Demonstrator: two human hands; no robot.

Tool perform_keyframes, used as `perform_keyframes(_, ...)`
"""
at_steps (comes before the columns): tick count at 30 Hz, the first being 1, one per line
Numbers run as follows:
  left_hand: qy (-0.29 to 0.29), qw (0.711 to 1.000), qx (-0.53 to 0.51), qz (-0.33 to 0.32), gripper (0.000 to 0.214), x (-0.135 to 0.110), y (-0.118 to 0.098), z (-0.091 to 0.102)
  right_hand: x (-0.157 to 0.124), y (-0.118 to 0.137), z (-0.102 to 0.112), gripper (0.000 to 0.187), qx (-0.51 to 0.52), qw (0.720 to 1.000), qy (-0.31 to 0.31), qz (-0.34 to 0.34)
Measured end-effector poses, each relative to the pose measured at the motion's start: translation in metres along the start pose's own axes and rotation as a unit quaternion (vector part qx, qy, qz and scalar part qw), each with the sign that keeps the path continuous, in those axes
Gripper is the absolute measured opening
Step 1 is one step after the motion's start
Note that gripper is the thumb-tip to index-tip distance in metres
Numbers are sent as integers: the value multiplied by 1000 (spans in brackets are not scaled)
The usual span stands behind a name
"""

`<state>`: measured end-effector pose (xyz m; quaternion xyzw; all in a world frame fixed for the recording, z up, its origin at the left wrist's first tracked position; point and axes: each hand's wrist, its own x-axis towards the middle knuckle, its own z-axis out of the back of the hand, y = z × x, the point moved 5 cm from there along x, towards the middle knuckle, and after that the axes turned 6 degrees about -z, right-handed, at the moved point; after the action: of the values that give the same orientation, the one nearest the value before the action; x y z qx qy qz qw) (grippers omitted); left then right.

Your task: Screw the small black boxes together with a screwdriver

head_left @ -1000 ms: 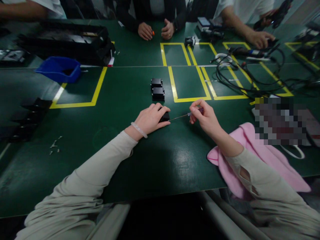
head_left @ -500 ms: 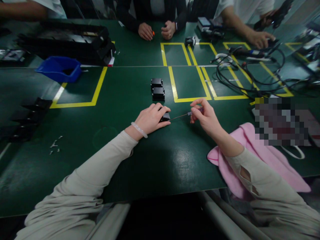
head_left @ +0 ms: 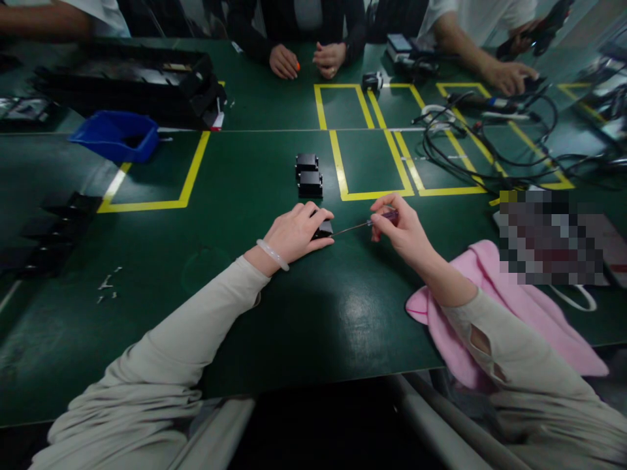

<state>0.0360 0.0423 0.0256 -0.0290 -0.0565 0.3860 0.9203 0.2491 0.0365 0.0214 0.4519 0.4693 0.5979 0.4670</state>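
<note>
My left hand [head_left: 296, 234] lies on the green table with its fingers wrapped over a small black box [head_left: 324, 229], mostly hidden beneath them. My right hand [head_left: 399, 228] pinches the handle of a thin screwdriver [head_left: 365, 224], whose metal shaft points left into the side of that box. Two more small black boxes [head_left: 308, 174] stand in a row just beyond my left hand.
A pink cloth [head_left: 504, 307] lies under my right forearm. Yellow tape rectangles [head_left: 369, 163] mark the table [head_left: 304, 307]. A blue bin [head_left: 115, 135] and black trays [head_left: 127, 81] sit far left, tangled cables [head_left: 490, 143] far right. Other people's hands [head_left: 306, 60] rest at the far edge.
My right hand's fingers have shifted slightly around the screwdriver handle. My left hand and the black box stay put.
</note>
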Motion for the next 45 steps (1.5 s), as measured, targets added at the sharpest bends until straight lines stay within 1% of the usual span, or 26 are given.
perform_keyframes(5, 0, 1000, 1, 0, 47, 0, 1, 0, 0, -2, -1, 24, -9, 1000, 6, -13)
perform_keyframes(13, 4, 1000, -1, 3, 47, 1, 0, 0, -1, -1, 0, 22, -6, 1000, -9, -2)
perform_keyframes(17, -1, 1000, -6, -3, 47, 1, 0, 0, -1, -2, 0, 29, -17, 1000, -3, -7)
perform_keyframes(24, -3, 1000, -6, -3, 47, 0, 0, 0, 0, -1, 0, 28, -4, 1000, 1, -5)
perform_keyframes(28, -4, 1000, -7, -3, 47, 0, 0, -1, 1, -2, -1, 31, 5, 1000, 3, -10)
perform_keyframes(32, -2, 1000, -2, -4, 47, 0, 1, -1, 1, -2, 0, 33, 9, 1000, -2, -1)
perform_keyframes(36, -5, 1000, 0, -5, 47, 0, 0, -1, 1, -1, 0, 29, -14, 1000, 8, -6)
perform_keyframes(40, -3, 1000, -3, -4, 46, 0, 0, 0, 0, -1, -1, 26, -3, 1000, 3, 0)
perform_keyframes(45, -2, 1000, -6, -2, 46, 0, 1, 0, 1, -1, -1, 29, 4, 1000, 4, -5)
